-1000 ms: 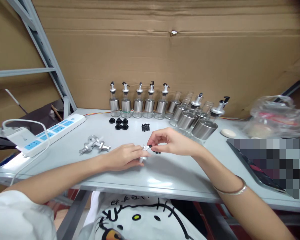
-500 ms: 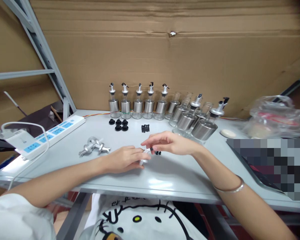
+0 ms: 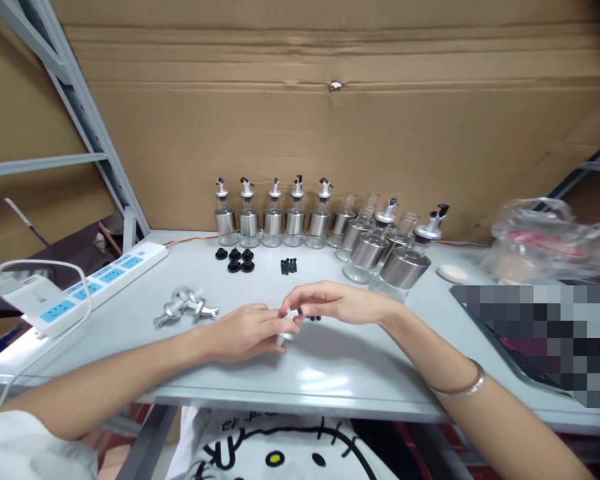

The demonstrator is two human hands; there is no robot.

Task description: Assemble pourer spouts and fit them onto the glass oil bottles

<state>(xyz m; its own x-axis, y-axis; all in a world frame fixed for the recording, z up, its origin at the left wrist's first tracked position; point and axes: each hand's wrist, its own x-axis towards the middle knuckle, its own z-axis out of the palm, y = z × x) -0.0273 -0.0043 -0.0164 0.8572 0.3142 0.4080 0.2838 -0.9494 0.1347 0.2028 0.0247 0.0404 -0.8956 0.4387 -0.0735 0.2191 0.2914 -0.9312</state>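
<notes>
My left hand (image 3: 253, 332) is closed around a silver-white pourer spout (image 3: 286, 335), low over the front middle of the table. From the right, my right hand (image 3: 337, 303) pinches a small black tip (image 3: 301, 311) at the spout's upper end; its fingertips partly hide the join. Just behind those fingers lie a few small black pieces (image 3: 314, 318), half covered by the hand. Several loose silver spouts (image 3: 184, 305) rest in a pile to the left. Farther back are black stoppers (image 3: 235, 265) and a row of small black levers (image 3: 289, 266).
Glass bottles with steel sleeves (image 3: 294, 221) line the back, several topped with spouts, others without. A white power strip (image 3: 105, 280) runs along the left. At right are a pale oval object (image 3: 453, 273), a clear plastic bag (image 3: 540, 243) and a blurred-out flat item (image 3: 535, 340).
My right fingers have closed in on the spout, with the black tip now against its upper end. My left hand keeps its hold. The camera view has tilted slightly up.
</notes>
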